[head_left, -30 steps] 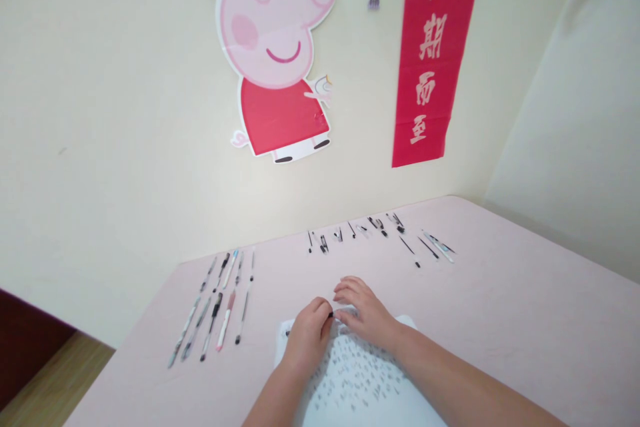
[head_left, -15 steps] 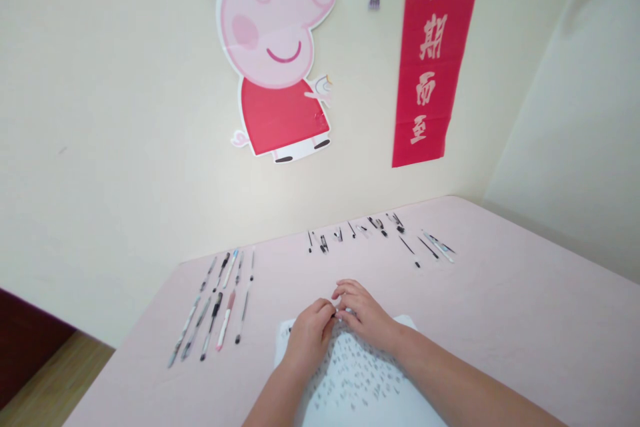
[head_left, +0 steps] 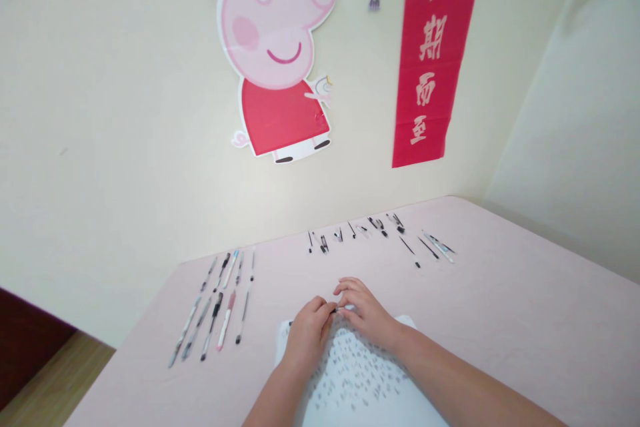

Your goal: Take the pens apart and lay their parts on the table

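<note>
My left hand (head_left: 311, 332) is closed over the upper part of a sheet of paper (head_left: 363, 387) covered in dark handwritten marks. Its thumb and fingertips pinch a small, thin piece with a dark end (head_left: 335, 310), mostly hidden by the fingers; its kind cannot be made out. Facing it, my right hand (head_left: 366, 313) has its thumb and forefinger closed at the other end of this piece, while the remaining fingers curve above. Both forearms reach in from the bottom edge, across the paper.
Pens (head_left: 215, 313) lie in two rows on the pink table (head_left: 500, 347) at left. Along the back edge are several small dark pen parts (head_left: 353, 230), with slim refills and a pale pen (head_left: 438, 247) farther right. A pig cutout (head_left: 285, 120) and red banner (head_left: 425, 67) hang on the wall.
My fingertips have drawn slightly apart, and more of the small piece shows between them. The pens, parts and paper stay where they were.
</note>
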Demonstrator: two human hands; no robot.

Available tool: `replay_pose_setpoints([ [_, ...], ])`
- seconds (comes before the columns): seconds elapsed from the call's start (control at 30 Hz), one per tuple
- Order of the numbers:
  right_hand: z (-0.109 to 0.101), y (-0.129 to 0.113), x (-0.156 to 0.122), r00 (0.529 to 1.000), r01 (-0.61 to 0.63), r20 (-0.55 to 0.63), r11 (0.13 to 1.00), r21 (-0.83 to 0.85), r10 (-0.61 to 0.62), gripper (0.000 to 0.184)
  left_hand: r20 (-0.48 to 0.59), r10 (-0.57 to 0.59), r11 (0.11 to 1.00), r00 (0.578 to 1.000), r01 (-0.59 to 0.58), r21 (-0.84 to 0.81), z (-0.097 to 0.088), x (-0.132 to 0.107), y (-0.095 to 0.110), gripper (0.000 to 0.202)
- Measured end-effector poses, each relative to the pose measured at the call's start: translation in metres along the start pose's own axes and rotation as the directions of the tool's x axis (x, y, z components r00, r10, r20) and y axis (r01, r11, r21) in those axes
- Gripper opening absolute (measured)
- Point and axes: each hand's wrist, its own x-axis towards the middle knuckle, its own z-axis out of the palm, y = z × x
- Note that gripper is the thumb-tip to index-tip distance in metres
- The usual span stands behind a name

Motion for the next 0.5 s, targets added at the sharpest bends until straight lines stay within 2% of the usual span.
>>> replay_pose_setpoints([
  [0.13, 0.0000, 0.0013, -0.0004, 1.000, -0.006, -0.015, 1.000, 0.008, 0.006, 0.009, -0.014, -0.002, 1.000, 1.000, 0.002, -0.020, 0.0030, -0.0016, -0.0023, 0.026],
  [0.3, -0.0002, 0.0000, 0.0000, 1.000, -0.010, -0.017, 1.000, 0.001, 0.010, 0.012, -0.009, -0.027, 1.000, 1.000, 0.027, -0.013, 0.0015, -0.0004, -0.0007, 0.015],
  [0.5, -0.0009, 0.0001, 0.0002, 0.999, -0.028, -0.019, 1.000, 0.011, 0.028, 0.013, 0.025, -0.027, 1.000, 0.999, 0.028, -0.009, -0.0043, 0.0011, 0.0035, 0.023],
])
